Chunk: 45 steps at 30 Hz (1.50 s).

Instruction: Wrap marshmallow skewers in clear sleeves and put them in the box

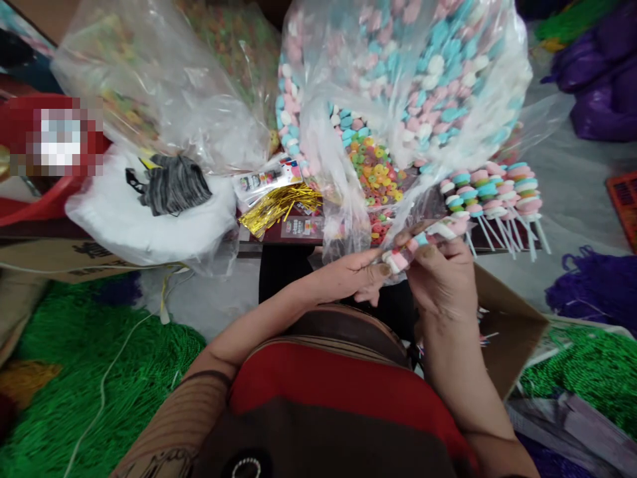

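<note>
In front of my waist, a marshmallow skewer point(399, 261) with pink, white and blue pieces lies between my two hands, seemingly inside a clear wrapper. My left hand point(362, 271) pinches its left end between thumb and fingers. Thumb and fingers of my right hand point(445, 282) close around its right part, where the clear film looks twisted. Just beyond my right hand, several marshmallow skewers point(492, 190) lie stacked at the table edge, their white sticks pointing towards me. Colourful gummy rings point(377, 174) sit in an opened plastic bag beyond my hands.
A large clear bag of marshmallows point(440, 73) fills the table's back. To its left are a bag of gummy rings point(149, 73), gold twist ties point(279, 207), printed wrappers point(269, 179) and a grey striped cloth item point(178, 186) on a white bag. A cardboard box point(512, 325) stands at right.
</note>
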Each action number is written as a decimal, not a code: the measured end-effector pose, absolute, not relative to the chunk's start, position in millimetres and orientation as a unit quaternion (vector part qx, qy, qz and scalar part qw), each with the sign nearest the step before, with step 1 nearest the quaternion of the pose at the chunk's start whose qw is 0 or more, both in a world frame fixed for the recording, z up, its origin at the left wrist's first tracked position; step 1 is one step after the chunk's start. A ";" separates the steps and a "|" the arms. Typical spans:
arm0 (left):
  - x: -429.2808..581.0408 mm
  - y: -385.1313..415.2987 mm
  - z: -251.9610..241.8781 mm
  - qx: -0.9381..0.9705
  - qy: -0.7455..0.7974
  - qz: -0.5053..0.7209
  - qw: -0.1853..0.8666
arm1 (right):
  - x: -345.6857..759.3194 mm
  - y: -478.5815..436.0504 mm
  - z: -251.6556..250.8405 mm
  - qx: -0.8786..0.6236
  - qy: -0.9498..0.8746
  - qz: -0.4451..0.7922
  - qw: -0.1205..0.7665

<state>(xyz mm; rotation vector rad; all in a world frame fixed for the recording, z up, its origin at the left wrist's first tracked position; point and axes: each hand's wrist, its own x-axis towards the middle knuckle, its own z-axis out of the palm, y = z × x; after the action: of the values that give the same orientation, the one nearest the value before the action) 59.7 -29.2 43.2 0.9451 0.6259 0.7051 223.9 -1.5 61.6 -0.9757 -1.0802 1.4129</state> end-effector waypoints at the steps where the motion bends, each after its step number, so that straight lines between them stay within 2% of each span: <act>1: 56.8 -26.9 42.6 0.486 0.349 0.358 0.717 | 216.4 0.6 58.8 -0.421 -0.441 0.576 0.545; 4: 46.2 -21.8 36.0 0.580 0.495 0.412 0.498 | 192.6 8.4 47.1 -0.464 -0.445 0.513 0.570; 7: 30.3 -20.4 27.3 0.575 0.559 0.442 0.402 | 169.6 20.2 37.2 -0.474 -0.497 0.465 0.559; 10: 7.0 -21.0 21.3 0.501 0.579 0.494 0.412 | 148.2 36.5 33.5 -0.444 -0.572 0.487 0.489; 13: -16.0 -19.6 17.7 0.362 0.533 0.589 0.488 | 126.7 57.8 31.4 -0.403 -0.663 0.486 0.403; 16: -30.1 -14.5 15.4 0.189 0.470 0.680 0.529 | 103.4 81.4 24.7 -0.409 -0.779 0.349 0.321; 19: -35.3 -9.2 14.1 0.109 0.452 0.708 0.531 | 81.7 99.3 16.2 -0.440 -0.854 0.206 0.186; 22: -36.5 -6.7 13.1 0.099 0.445 0.712 0.535 | 68.3 105.7 13.6 -0.455 -0.875 0.137 0.091; 25: -37.0 -6.3 12.1 0.110 0.437 0.714 0.537 | 63.6 105.0 15.9 -0.457 -0.881 0.113 0.054; 36: -38.7 -6.5 11.3 0.103 0.435 0.711 0.542 | 74.5 108.8 15.8 -0.486 -0.862 0.130 0.060; 45: -40.8 -6.7 11.0 0.136 0.434 0.699 0.552 | 90.9 115.3 14.6 -0.558 -0.780 0.190 0.209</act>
<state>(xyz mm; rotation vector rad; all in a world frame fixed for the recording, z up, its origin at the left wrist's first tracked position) -40.8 -6.7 11.0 0.3224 1.0273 1.6531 90.9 115.3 14.6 -1.5530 -2.1695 0.5272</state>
